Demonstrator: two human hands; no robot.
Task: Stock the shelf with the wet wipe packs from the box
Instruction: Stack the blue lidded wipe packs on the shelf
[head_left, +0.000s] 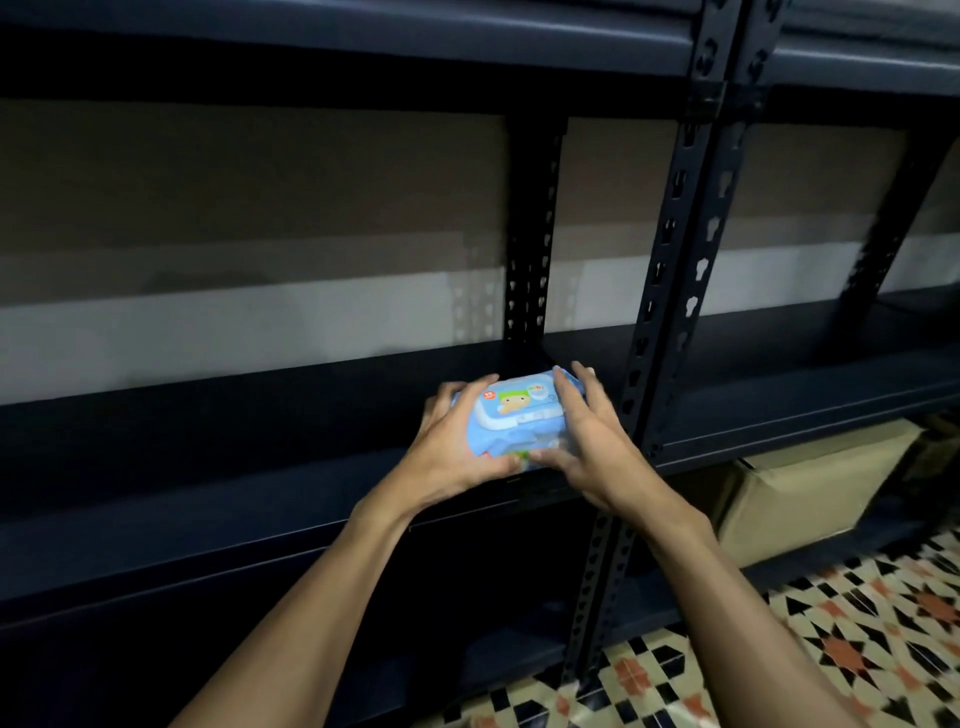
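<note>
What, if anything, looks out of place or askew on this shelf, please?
Nothing stands out. The left hand and right hand hold the wipes at the front edge of the shelf; no damage or spill shows.

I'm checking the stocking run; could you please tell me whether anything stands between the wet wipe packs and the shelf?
Nothing visible does. The left hand and right hand hold the wet wipe packs at the shelf board, bare around them; the upright post stands beside, right of them.
</note>
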